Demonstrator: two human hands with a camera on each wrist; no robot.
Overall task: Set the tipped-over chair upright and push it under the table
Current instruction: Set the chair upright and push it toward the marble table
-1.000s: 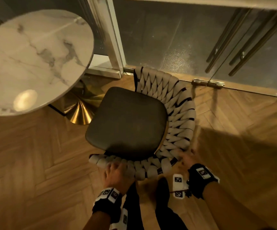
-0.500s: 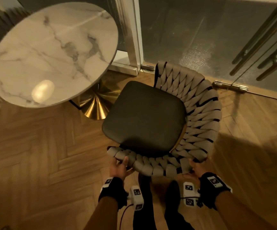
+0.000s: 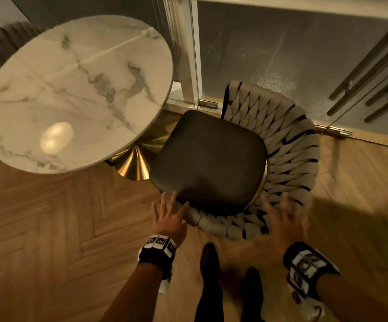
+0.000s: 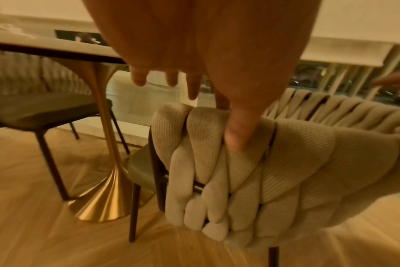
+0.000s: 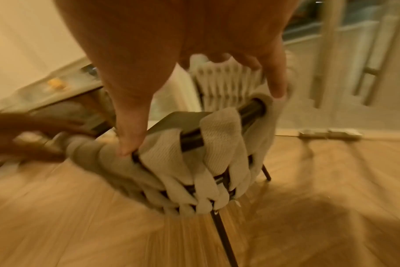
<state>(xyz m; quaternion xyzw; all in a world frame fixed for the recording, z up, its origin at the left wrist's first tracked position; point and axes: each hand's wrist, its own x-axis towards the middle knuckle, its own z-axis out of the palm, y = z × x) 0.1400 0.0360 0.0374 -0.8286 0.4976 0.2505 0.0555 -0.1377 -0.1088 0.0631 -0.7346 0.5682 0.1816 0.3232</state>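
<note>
The chair stands upright on its legs, with a dark seat [image 3: 209, 159] and a woven beige backrest [image 3: 290, 159] that curves toward me. Its front left corner sits beside the gold pedestal [image 3: 134, 163] of the round marble table [image 3: 72, 89], and the seat is not under the top. My left hand [image 3: 168, 212] is spread over the left end of the backrest [image 4: 217, 162], thumb resting on the weave. My right hand [image 3: 281, 217] is spread over the right part of the backrest [image 5: 194, 153], thumb and one fingertip touching it. Neither hand is curled round it.
A second dark-seated chair [image 4: 41, 112] is tucked under the table's far side. A white door post [image 3: 188, 54] and a glass door with long bar handles [image 3: 362, 77] stand right behind the chair. My feet [image 3: 209, 259] are on the herringbone wood floor just behind the backrest.
Both hands gripped the backrest rim before; now their fingers are straight and spread over it. The view has shifted, and the table lies further right in it.
</note>
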